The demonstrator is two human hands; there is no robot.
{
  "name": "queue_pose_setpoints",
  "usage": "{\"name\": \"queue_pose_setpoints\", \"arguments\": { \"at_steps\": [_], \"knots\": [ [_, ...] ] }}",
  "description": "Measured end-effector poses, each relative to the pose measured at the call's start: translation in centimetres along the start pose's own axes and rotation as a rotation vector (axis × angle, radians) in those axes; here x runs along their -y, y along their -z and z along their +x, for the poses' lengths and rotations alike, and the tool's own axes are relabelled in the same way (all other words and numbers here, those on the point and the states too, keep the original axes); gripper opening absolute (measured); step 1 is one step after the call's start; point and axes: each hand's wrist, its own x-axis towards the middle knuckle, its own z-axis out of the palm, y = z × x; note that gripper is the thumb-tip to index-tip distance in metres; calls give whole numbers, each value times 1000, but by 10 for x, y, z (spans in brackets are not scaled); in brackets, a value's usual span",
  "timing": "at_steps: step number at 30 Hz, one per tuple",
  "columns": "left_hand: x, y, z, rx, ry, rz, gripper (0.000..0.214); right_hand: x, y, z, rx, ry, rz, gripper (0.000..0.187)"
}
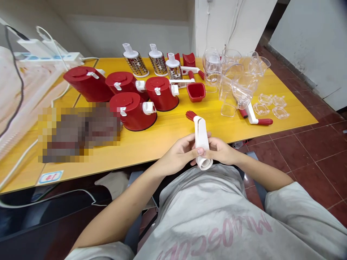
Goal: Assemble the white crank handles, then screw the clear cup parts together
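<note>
L grip [177,153] & R grip [221,151] both shut round a white plastic crank handle [202,139], fingers wrapped on it from each side; handle sits between them just off front edge of yellow counter [162,133], red knob [191,115] pointing fwd-left, rounded white end toward chest; ahead-left of grip, 4 red plastic drums [132,112] w/ white fittings; behind those, 3 steel grater cylinders [157,61] w/ white tops; straight ahead, red square cup [195,92]; ahead-right, clear plastic housings [235,95], then clear plastic rings [271,106]; loose white crank [256,119] w/ red knob lies beside them; far left of grip, pixelated patch [78,133] on counter, can't tell what; power strip [48,56] beyond.
</note>
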Motion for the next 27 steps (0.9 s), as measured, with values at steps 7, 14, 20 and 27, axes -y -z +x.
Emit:
{"name": "queue_pose_setpoints", "arguments": {
  "at_steps": [7, 14, 20, 27],
  "knots": [
    [6, -15, -3, -210, -134, 304, 34, -14, -5, 7, -146, 120, -83, 57],
    [7, -10, -3, -205, -168, 383, 37, -18, -12, 5, -225, 162, -179, 50],
    [8, -2, -2, -114, -175, 310, 44, -27, -13, 5, -121, 182, -263, 40],
    [9, 0, -3, -107, -126, 306, 35, -39, -18, 8, -120, 214, -345, 39]
  ]
}}
